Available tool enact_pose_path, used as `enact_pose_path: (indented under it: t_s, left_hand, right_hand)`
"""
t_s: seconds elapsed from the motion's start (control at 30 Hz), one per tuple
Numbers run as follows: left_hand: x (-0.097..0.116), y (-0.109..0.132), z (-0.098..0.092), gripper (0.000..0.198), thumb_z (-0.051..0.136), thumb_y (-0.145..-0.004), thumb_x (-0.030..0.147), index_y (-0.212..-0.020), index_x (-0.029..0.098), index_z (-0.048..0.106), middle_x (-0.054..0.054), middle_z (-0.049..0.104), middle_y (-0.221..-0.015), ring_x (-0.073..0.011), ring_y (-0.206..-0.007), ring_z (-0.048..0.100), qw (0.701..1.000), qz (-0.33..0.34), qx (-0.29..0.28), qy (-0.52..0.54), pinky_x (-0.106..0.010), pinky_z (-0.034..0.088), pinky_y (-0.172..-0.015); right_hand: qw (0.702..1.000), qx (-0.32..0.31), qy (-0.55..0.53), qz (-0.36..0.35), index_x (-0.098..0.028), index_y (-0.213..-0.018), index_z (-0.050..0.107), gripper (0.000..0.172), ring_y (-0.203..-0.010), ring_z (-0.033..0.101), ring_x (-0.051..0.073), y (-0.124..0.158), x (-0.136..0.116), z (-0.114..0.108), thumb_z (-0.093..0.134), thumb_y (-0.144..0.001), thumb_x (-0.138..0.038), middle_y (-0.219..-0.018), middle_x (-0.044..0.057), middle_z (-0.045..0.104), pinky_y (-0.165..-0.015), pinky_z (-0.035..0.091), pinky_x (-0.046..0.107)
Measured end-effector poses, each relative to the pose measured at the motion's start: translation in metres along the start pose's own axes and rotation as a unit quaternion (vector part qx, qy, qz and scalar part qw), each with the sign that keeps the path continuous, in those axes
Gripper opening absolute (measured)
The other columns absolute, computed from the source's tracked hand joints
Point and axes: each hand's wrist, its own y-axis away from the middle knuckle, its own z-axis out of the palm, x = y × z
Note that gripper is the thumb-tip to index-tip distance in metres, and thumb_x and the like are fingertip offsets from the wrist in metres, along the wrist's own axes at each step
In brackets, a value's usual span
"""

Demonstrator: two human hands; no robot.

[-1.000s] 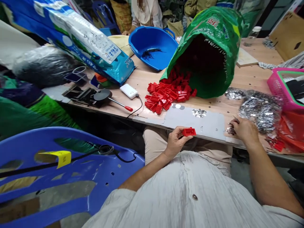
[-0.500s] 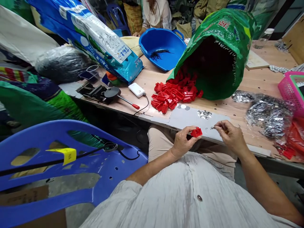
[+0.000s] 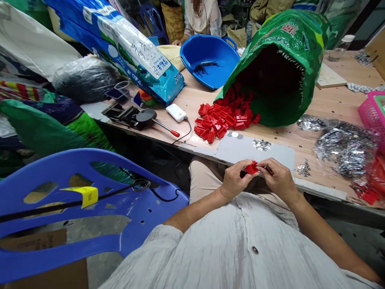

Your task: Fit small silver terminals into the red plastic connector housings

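My left hand (image 3: 236, 180) is closed around a small red plastic part (image 3: 252, 167), holding it above my lap at the table's front edge. Against the right side of that part, the pinched thumb and fingers of my right hand (image 3: 277, 178) touch it. The small metal piece seen in these fingers a moment earlier is now hidden behind them. Just beyond both hands lies a grey sheet (image 3: 240, 149) with a cluster of small shiny metal pieces (image 3: 261, 145) on it. Another little heap of metal pieces (image 3: 303, 168) sits right of my right hand.
Red plastic parts (image 3: 215, 120) spill from a green sack (image 3: 314, 80). A blue basin (image 3: 221, 74), a blue bag (image 3: 168, 86), a white power bank (image 3: 176, 112) and a lever tool (image 3: 146, 116) stand leftward. Clear bags of metal pieces (image 3: 345, 148) lie right. A person (image 3: 204, 18) sits opposite.
My right hand has moved left from over the table edge to the red part, bringing the small metal piece with it. The left hand stays nearly in place; the view has shifted slightly.
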Motion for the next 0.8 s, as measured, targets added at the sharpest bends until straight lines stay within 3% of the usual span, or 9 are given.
enact_pose_path:
  t_s: [0.2, 0.33, 0.43, 0.57, 0.8]
  left_hand:
    - [0.0, 0.002, -0.001, 0.033, 0.07, -0.082, 0.031, -0.111, 0.02, 0.06, -0.008, 0.073, -0.109, -0.0183, -0.1, 0.071, 1.0, -0.007, 0.013, 0.015, -0.032, 0.059, -0.088]
    - [0.0, 0.002, -0.003, 0.034, 0.07, -0.083, 0.03, -0.113, 0.02, 0.059, -0.009, 0.072, -0.111, -0.0187, -0.102, 0.07, 1.0, 0.004, 0.013, 0.016, -0.032, 0.058, -0.089]
    - [0.0, 0.002, -0.002, 0.035, 0.069, -0.083, 0.029, -0.115, 0.021, 0.058, -0.009, 0.072, -0.112, -0.0187, -0.103, 0.07, 1.0, 0.016, 0.01, 0.014, -0.032, 0.058, -0.09]
    - [0.0, 0.003, -0.002, 0.032, 0.067, -0.085, 0.025, -0.115, 0.021, 0.058, -0.008, 0.071, -0.114, -0.0185, -0.105, 0.069, 1.0, 0.011, -0.005, 0.022, -0.032, 0.057, -0.092]
    - [0.0, 0.007, -0.003, 0.027, 0.062, -0.088, 0.025, -0.114, 0.02, 0.061, -0.009, 0.072, -0.113, -0.0188, -0.106, 0.069, 0.998, -0.013, -0.044, 0.044, -0.032, 0.057, -0.092]
  right_hand:
    - [0.995, -0.04, -0.085, 0.044, -0.024, -0.101, 0.067, 0.017, -0.085, 0.062, 0.018, 0.003, 0.004, -0.005, 0.052, -0.096, -0.028, -0.094, 0.006, 0.067, -0.074, 0.047, 0.032]
    - [0.982, -0.041, -0.111, 0.146, -0.023, -0.102, 0.067, 0.02, -0.067, 0.054, 0.014, 0.005, 0.01, -0.012, 0.053, -0.094, -0.035, -0.089, 0.003, 0.066, -0.062, 0.041, 0.029]
    - [0.966, -0.047, -0.147, 0.207, -0.022, -0.098, 0.064, 0.02, -0.071, 0.054, 0.014, 0.005, 0.011, -0.012, 0.058, -0.091, -0.04, -0.088, 0.002, 0.065, -0.066, 0.042, 0.028]
    - [0.952, -0.067, -0.19, 0.23, -0.022, -0.09, 0.058, 0.026, -0.073, 0.054, 0.015, 0.0, 0.009, -0.007, 0.063, -0.086, -0.046, -0.082, 0.001, 0.06, -0.07, 0.042, 0.029]
    - [0.924, -0.107, -0.277, 0.242, -0.022, -0.078, 0.047, 0.038, -0.063, 0.043, 0.011, -0.009, 0.007, -0.001, 0.067, -0.077, -0.054, -0.074, -0.003, 0.048, -0.055, 0.037, 0.024]
